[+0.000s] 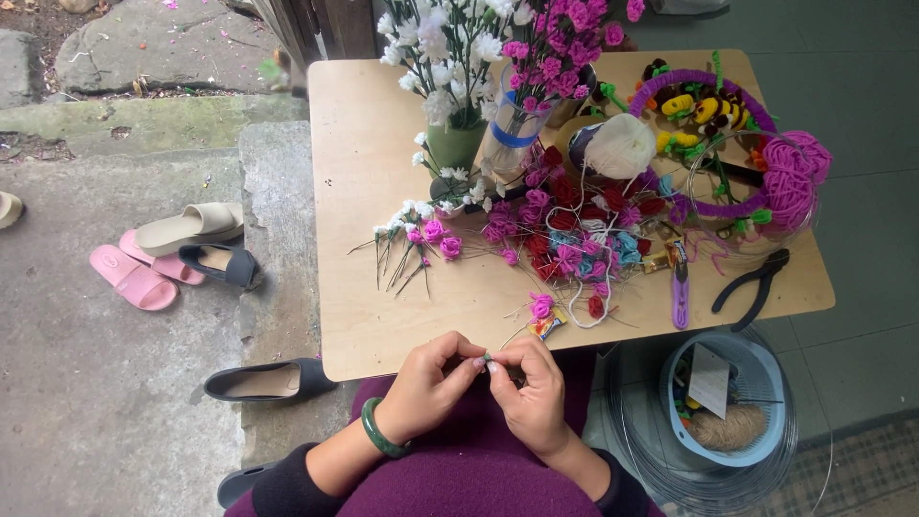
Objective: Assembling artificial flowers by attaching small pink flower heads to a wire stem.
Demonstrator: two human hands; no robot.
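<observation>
Tiny green-and-pink handmade flower piece (486, 359) sits pinched between both hands, right at the near edge of the light wooden counter (383, 287), just above the lap in the purple top. Left hand (429, 388), with a green bangle bracelet (379, 433) on the wrist, has its fingers (469, 356) closed on the piece from one side; right hand (529, 393) has its fingers (498, 368) pinching it from the other, so the two sets of fingertips pretty much touch.

On the counter just beyond the hands lies a small pink flower bud with a yellow wrapper (543, 314). Further back there's a loose heap of pink, red and blue little roses (574, 239), a bunch of white and pink flowers on thin wire stems (412, 235), a green vase of white blooms (452, 144), and a ball of cream yarn (620, 146). Black pliers (754, 283) and a purple-handled cutter (680, 287) lie off to the right. A pale blue plastic basket (756, 383) sits on the floor beside the counter, and sandals (172, 249) are off to the left.
</observation>
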